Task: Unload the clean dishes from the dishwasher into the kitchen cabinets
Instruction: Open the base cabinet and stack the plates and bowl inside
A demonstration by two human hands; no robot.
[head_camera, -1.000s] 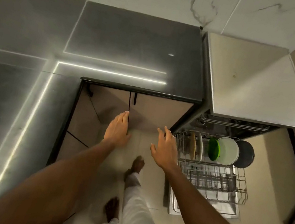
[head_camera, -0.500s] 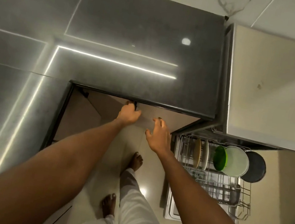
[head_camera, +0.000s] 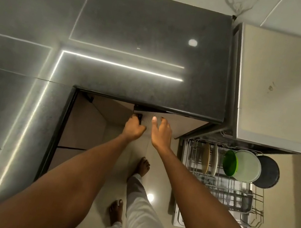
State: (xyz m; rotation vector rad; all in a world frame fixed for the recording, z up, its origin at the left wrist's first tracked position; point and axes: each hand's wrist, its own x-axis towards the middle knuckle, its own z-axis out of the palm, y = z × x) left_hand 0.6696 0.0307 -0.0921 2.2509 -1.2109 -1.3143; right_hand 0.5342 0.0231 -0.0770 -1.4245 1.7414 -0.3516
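Observation:
My left hand [head_camera: 133,129] curls round the small black handle [head_camera: 139,116] of a beige base-cabinet door [head_camera: 183,125] just under the dark countertop's edge. Beside it, my right hand [head_camera: 161,135] is held up with relaxed fingers against the same door front, holding nothing. To the right, the dishwasher's lower rack [head_camera: 231,195] is pulled out. It holds two upright plates [head_camera: 210,159], a green bowl [head_camera: 229,165], a pale round dish [head_camera: 247,167] and a dark round pan [head_camera: 268,172].
A dark stone countertop [head_camera: 139,32] wraps round the left and far sides in an L. The pale-topped dishwasher body [head_camera: 289,87] stands at the right, its door [head_camera: 179,220] folded down by my right leg. My bare feet stand on beige floor tiles.
Both hands reached forward to the cabinet door under the counter. My left hand went from open to gripping the black handle, and the door's top edge now shows a gap.

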